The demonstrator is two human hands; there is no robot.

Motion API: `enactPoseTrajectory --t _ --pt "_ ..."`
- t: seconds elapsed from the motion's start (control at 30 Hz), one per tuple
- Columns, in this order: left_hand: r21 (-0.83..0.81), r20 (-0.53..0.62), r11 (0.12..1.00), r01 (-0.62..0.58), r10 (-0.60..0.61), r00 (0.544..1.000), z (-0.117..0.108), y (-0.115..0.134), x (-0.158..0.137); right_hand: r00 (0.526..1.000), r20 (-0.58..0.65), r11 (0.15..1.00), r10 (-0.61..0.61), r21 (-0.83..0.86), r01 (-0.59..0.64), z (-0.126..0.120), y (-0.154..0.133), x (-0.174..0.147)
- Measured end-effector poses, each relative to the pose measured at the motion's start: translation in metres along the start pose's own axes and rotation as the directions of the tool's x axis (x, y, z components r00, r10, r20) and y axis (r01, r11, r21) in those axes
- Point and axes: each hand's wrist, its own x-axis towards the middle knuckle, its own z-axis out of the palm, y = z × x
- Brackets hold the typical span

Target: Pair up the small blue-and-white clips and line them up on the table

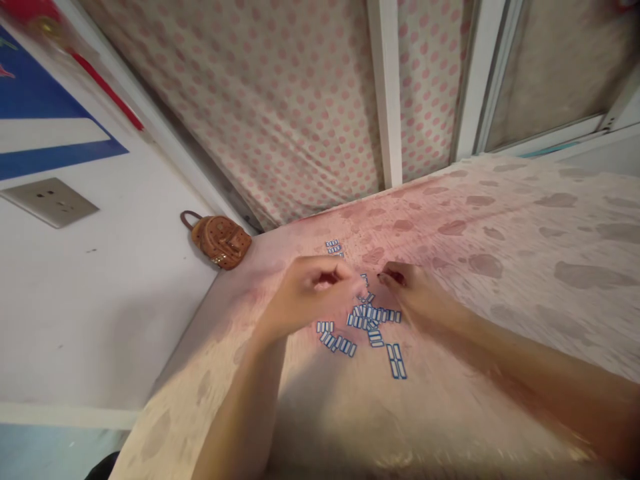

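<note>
Small white tiles [375,315] with blue edges lie in a loose cluster on the cloth-covered surface [450,380], below and between my hands. My left hand [313,293] is above the cloth with thumb and fingers pinched together. Its blurred fingertips are beside the upper tiles, and whatever they may hold is not clear. A short way to the right, my right hand [407,283] has its fingers curled into a pinch. Something dark shows at its fingertips, too small to name. The two hands are apart.
More tiles [334,251] stand in short rows beyond my left hand. A curved row [336,340] and a small block of tiles [397,361] lie nearer me. A brown mini backpack [223,241] rests against the left wall, below a socket [50,202]. A dotted curtain [300,100] hangs behind.
</note>
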Motion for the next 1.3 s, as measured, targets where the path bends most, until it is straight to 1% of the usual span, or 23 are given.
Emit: enactPoseTrajectory --t 0.03,0.07,0.1,0.13,0.2,0.23,0.3,0.4,0.5,0.57,0.63,0.7,0.73,0.8,0.9,0.97,1.03,1.13,1.3 --pt "0.037 0.003 0.998 0.048 -0.048 0.999 0.01 -0.016 0.011 1.0 -0.004 1.0 0.005 -0.007 -0.005 -0.001 -0.001 0.0" --pt "0.077 -0.035 0.991 0.111 -0.109 0.993 0.02 -0.034 0.021 1.0 -0.011 1.0 0.01 -0.011 -0.011 -0.003 -0.001 0.0" --pt "0.12 -0.06 0.975 0.186 -0.18 0.982 0.029 -0.053 0.029 1.0 -0.017 1.0 0.013 -0.012 -0.014 -0.004 -0.002 0.001" --pt "0.169 -0.059 0.954 0.248 -0.241 0.969 0.038 -0.071 0.035 1.0 -0.022 1.0 0.015 -0.013 -0.016 -0.005 -0.002 0.001" --pt "0.262 -0.03 0.919 0.295 -0.298 0.954 0.05 -0.099 0.039 0.999 -0.026 1.0 0.018 -0.013 -0.018 -0.007 -0.003 0.001" --pt "0.302 -0.02 0.904 0.303 -0.312 0.95 0.054 -0.108 0.039 0.999 -0.03 1.0 0.022 -0.015 -0.022 -0.008 -0.003 0.001" --pt "0.349 -0.005 0.891 0.289 -0.307 0.952 0.057 -0.118 0.036 0.999 -0.035 0.999 0.027 -0.022 -0.028 -0.008 -0.003 0.001" --pt "0.344 0.019 0.898 0.273 -0.298 0.954 0.058 -0.12 0.033 0.999 -0.033 0.999 0.026 -0.03 -0.027 -0.008 -0.003 0.001" --pt "0.292 0.054 0.909 0.296 -0.325 0.944 0.059 -0.122 0.033 0.999 -0.026 0.999 0.031 -0.028 -0.032 -0.008 -0.003 0.001" --pt "0.245 0.058 0.921 0.304 -0.327 0.943 0.061 -0.124 0.034 0.999 -0.024 0.999 0.025 -0.031 -0.026 -0.009 -0.002 0.001" --pt "0.155 0.063 0.935 0.319 -0.332 0.941 0.063 -0.125 0.034 1.0 -0.024 0.999 0.013 -0.037 -0.014 -0.008 -0.001 0.001" --pt "0.005 0.079 0.935 0.355 -0.354 0.932 0.065 -0.124 0.035 1.0 -0.013 1.0 0.015 -0.022 -0.015 -0.007 0.0 0.002" --pt "-0.075 0.088 0.928 0.365 -0.358 0.93 0.065 -0.123 0.035 1.0 -0.002 1.0 0.02 0.005 -0.02 -0.006 0.001 0.003" --pt "-0.196 0.094 0.918 0.345 -0.333 0.938 0.066 -0.121 0.038 0.999 0.04 0.995 0.028 0.092 -0.032 -0.003 0.003 0.004" --pt "-0.277 0.068 0.921 0.275 -0.267 0.961 0.066 -0.115 0.041 0.992 0.122 0.969 0.026 0.242 -0.055 0.002 0.007 0.007" --pt "-0.316 0.04 0.917 0.244 -0.244 0.969 0.066 -0.112 0.042 0.988 0.149 0.949 0.027 0.307 -0.072 0.005 0.009 0.007" --pt "-0.342 0.014 0.913 0.224 -0.234 0.972 0.067 -0.108 0.042 0.99 0.138 0.936 0.033 0.343 -0.079 0.006 0.01 0.007" --pt "-0.373 0.005 0.899 0.229 -0.245 0.969 0.069 -0.104 0.041 0.994 0.084 0.93 0.067 0.357 -0.093 0.005 0.008 0.007" --pt "-0.46 0.067 0.852 0.25 -0.247 0.967 0.069 -0.101 0.04 0.993 0.004 0.927 0.121 0.358 -0.115 0.003 0.003 0.006"
